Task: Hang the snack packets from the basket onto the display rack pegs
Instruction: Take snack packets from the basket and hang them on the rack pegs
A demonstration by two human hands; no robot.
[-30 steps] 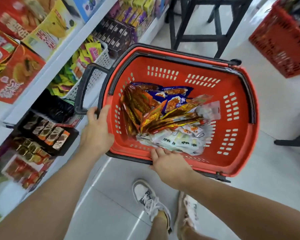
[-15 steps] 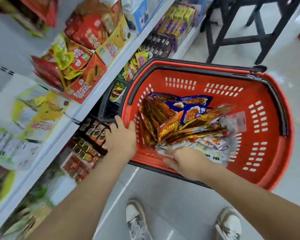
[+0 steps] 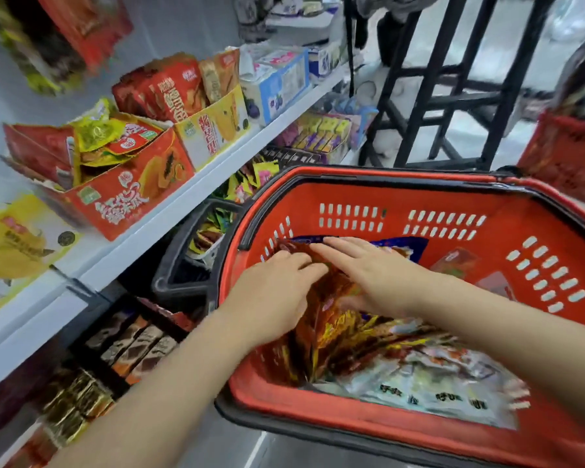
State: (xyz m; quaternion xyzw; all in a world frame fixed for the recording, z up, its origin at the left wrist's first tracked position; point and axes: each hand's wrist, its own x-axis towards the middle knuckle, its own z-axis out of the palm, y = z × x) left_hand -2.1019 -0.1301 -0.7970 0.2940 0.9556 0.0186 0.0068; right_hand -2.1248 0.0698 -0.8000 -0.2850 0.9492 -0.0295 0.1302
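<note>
Our left hand point(image 3: 274, 292) has left the rim & is now inside the red basket point(image 3: 487, 204), fingers curled over the orange snack packets point(image 3: 331, 332). Right hand point(image 3: 368, 278) lies flat on them, fingers spread. Nothing hung yet; pick-up looks to be starting.

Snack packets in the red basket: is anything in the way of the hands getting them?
No, nothing visible. Both hands are inside the basket: the left hand curls its fingers onto the orange snack packets and the right hand lies flat on them.
</note>
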